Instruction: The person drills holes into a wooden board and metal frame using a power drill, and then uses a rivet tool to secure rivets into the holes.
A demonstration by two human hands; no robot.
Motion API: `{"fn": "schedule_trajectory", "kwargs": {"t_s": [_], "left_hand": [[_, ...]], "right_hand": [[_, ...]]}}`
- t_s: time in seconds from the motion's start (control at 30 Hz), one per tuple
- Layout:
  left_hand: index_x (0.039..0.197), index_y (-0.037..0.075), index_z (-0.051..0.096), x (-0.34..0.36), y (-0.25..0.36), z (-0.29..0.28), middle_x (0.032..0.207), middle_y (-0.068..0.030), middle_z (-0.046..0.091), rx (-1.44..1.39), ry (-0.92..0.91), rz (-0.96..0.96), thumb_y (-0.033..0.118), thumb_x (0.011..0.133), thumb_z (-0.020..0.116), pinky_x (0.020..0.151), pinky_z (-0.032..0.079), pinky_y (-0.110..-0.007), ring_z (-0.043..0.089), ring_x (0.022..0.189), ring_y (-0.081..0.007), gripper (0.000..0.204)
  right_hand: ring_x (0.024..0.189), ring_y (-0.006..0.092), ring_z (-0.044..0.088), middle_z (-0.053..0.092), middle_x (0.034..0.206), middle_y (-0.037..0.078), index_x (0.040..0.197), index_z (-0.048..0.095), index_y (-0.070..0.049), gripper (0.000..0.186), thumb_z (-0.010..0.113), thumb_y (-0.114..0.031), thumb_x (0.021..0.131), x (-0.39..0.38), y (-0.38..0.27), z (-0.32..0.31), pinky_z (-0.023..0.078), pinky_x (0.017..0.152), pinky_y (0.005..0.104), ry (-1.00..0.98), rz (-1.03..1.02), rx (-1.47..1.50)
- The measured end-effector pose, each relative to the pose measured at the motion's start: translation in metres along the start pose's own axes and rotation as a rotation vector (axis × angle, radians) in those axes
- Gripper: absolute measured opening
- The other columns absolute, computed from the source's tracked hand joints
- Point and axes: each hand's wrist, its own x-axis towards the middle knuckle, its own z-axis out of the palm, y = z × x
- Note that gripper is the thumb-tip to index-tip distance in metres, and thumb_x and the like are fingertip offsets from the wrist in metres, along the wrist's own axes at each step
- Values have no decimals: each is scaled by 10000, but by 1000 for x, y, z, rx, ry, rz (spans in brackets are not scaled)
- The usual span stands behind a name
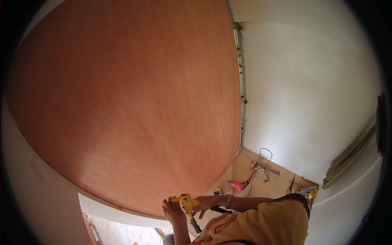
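In front of my body, at the lower middle of the head view, my right hand (pixel 201 203) is wrapped round a yellow hand tool (pixel 188 203) with a dark grip hanging below it. The tool's exact kind is hard to make out. A narrow yellow part points left toward my left hand (pixel 172 209), whose fingers are curled up close to its tip. Whatever those fingers pinch is too small to tell. Just beyond both hands rises a large reddish-brown panel (pixel 143 106). A metal-link watch (pixel 229 200) sits on my right wrist.
A red power drill (pixel 239 185) with a dark cord (pixel 266 165) lies on the wooden surface (pixel 261 190) to the right. Farther right are a dark pointed tool (pixel 291 184) and a yellow item (pixel 313 194). A metal frame (pixel 242 90) separates the panel from a white wall (pixel 302 90).
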Motion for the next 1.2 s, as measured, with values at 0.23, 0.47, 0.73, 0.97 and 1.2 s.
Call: {"fn": "schedule_trajectory", "kwargs": {"t_s": [0.23,0.47,0.73,0.97,1.2], "left_hand": [[1122,69,511,-6,-11,11,1058,-106,626,-6,5,156,255,1036,608,951,543,-385,625,1031,-261,227],[1089,40,595,-7,-26,24,1027,-104,647,116,30,274,242,1026,622,935,551,-370,642,1031,-247,213],[1233,48,628,5,-58,67,1068,-125,721,264,51,12,222,956,713,874,607,-388,701,968,-261,338],[1340,31,572,-17,4,138,1158,-117,655,482,46,286,293,1042,591,929,545,-357,633,1063,-219,397],[1403,-36,519,-17,44,178,1351,-215,534,1278,-210,1103,197,972,664,1008,483,-442,574,1213,-332,511]], "right_hand": [[1263,286,605,559,1412,139,1459,460,-51,516,619,-238,1004,4,-18,-25,618,886,428,-98,39,-86],[1219,265,638,556,1389,161,1450,464,-52,477,588,-200,1013,-5,-21,-57,651,804,428,-296,13,58],[1183,211,624,594,1211,106,1387,464,-49,475,625,-249,987,-38,-60,-110,654,784,382,-267,-24,-209],[921,129,533,550,1039,34,1330,489,-20,409,644,-204,999,23,-77,-62,488,861,281,-167,-570,-616],[1108,98,551,582,1250,38,1412,462,-7,438,615,-88,1009,31,-224,1,480,945,290,-90,-805,-317]]}}
